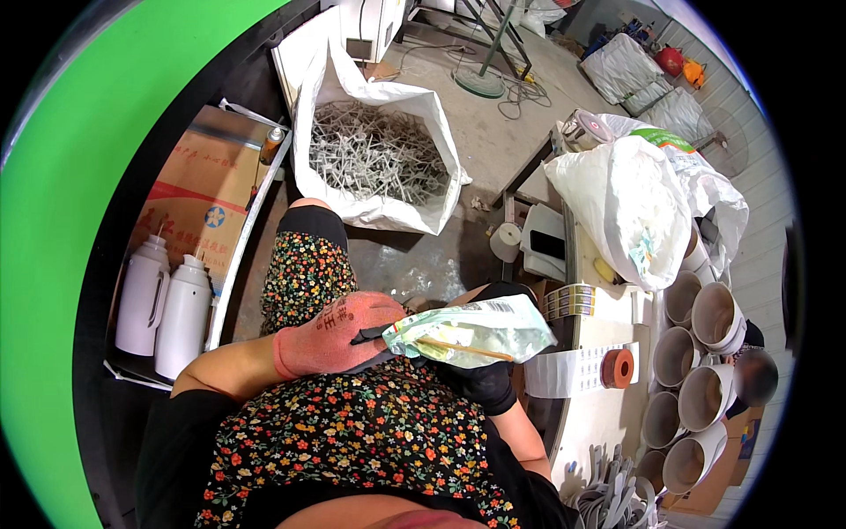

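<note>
My left hand (pixel 330 333), in a pinkish-red work glove with dark fingertips, is closed on one end of a pale green, partly see-through plastic packet (pixel 471 328). The packet lies level over my lap, and a thin brown strip runs along its near side. My right hand (pixel 476 377) is under the packet's right part, in black covering up to the wrist. Its fingers are hidden by the packet, so I cannot make out its grip. A flowered apron (pixel 344 432) covers my lap and knee beneath both hands.
Ahead stands a white sack (pixel 441 189) full of grey plastic pieces. Two white flasks (pixel 182 313) stand by a cardboard box (pixel 198 203) at left. On the right-hand table (pixel 599 419) are a tape roll (pixel 617 368), label sheets (pixel 564 375), a stuffed white bag (pixel 621 198) and several tubs (pixel 692 397).
</note>
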The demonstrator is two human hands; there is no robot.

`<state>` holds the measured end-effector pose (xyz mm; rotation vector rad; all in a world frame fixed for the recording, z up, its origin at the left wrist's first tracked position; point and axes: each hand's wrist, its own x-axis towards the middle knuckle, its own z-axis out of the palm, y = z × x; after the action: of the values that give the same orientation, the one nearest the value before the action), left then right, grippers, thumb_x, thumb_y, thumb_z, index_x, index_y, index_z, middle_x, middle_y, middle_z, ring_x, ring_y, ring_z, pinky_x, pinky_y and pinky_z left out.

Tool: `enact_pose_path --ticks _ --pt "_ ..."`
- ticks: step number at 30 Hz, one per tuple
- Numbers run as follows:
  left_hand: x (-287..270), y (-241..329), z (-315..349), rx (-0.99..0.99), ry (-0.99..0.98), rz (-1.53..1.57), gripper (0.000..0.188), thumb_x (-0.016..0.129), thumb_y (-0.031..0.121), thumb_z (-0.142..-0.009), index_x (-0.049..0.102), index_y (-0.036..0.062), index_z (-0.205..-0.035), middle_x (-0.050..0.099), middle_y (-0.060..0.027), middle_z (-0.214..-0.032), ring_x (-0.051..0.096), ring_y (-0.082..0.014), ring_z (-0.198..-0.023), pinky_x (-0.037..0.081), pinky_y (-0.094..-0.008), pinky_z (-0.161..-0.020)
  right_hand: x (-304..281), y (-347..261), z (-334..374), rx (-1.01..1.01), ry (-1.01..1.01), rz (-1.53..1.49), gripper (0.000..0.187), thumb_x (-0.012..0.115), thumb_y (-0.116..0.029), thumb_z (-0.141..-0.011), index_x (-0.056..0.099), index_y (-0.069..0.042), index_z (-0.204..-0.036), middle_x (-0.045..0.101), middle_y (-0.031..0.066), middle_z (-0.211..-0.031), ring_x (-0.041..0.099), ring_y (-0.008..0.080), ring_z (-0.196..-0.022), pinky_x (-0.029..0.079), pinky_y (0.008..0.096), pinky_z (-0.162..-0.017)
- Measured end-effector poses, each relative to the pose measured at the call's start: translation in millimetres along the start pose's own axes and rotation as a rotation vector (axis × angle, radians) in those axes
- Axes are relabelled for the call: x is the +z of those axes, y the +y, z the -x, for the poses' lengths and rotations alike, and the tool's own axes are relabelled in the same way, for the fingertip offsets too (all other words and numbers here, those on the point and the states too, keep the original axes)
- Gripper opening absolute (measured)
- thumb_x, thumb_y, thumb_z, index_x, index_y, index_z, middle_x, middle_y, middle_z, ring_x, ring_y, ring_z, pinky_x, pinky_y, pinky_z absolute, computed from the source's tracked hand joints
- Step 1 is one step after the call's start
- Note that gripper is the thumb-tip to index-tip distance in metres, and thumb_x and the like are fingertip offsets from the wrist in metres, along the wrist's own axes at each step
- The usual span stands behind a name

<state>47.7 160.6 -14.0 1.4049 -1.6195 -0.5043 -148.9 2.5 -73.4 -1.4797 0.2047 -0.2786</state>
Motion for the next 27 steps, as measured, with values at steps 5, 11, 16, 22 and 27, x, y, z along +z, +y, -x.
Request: enact_pose_path --ticks 5,11,16,22,27 --pt "-2.1 0.4 -1.3 -0.005 -0.012 0.015 0.025 0.061 0.009 -0.078 0.059 -0.0006 -0.101 0.061 -0.0172 -0.098 0.058 -0.0343 -0.092 0.046 -0.0391 -0.08 4.8 -15.6 -4.8 0.029 0.037 -0.047 0.048 0.064 -0.014 -0.083 0.045 -0.006 -0.126 0.055 0.007 -0.12 0.052 0.0185 -0.11 0.041 0.033 -0.095" --pt "-4.3 2.8 -2.3 0.015 -0.007 0.009 0.026 0.061 0.009 -0.078 0.059 -0.0007 -0.102 0.061 -0.017 -0.098 0.058 -0.0341 -0.093 0.046 -0.0396 -0.081 3.2 -12.0 -5.7 0.024 0.042 0.047 0.047 0.067 -0.017 -0.08 0.05 -0.008 -0.123 0.055 0.0066 -0.121 0.052 0.0193 -0.111 0.041 0.0343 -0.095" --pt "-6.0 4.4 -3.3 0.012 -0.011 0.002 0.026 0.061 0.01 -0.078 0.059 -0.0007 -0.102 0.061 -0.0167 -0.099 0.058 -0.0341 -0.094 0.046 -0.04 -0.082 0.7 -12.0 -4.2 0.019 -0.017 -0.013 0.048 0.064 -0.018 -0.084 0.045 -0.008 -0.127 0.052 0.0069 -0.124 0.051 0.0196 -0.112 0.041 0.0346 -0.096" --pt "-5.1 2.9 -4.0 0.015 -0.006 0.011 0.025 0.061 0.01 -0.078 0.059 -0.001 -0.101 0.061 -0.0171 -0.097 0.058 -0.0344 -0.093 0.046 -0.04 -0.082 -2.7 -0.8 -5.9 0.025 -0.076 -0.175 0.051 0.059 -0.013 -0.087 0.037 -0.007 -0.133 0.049 0.0083 -0.129 0.05 0.02 -0.114 0.041 0.0344 -0.097" --pt "-5.3 1.9 -4.0 0.026 -0.002 0.024 0.025 0.061 0.009 -0.077 0.059 -0.0015 -0.1 0.061 -0.0173 -0.097 0.058 -0.0343 -0.092 0.047 -0.0397 -0.08 0.4 -17.1 -4.1 0.06 -0.059 -0.114 0.056 0.064 -0.015 -0.084 0.037 -0.006 -0.132 0.049 0.0084 -0.127 0.05 0.0198 -0.114 0.04 0.0344 -0.097"
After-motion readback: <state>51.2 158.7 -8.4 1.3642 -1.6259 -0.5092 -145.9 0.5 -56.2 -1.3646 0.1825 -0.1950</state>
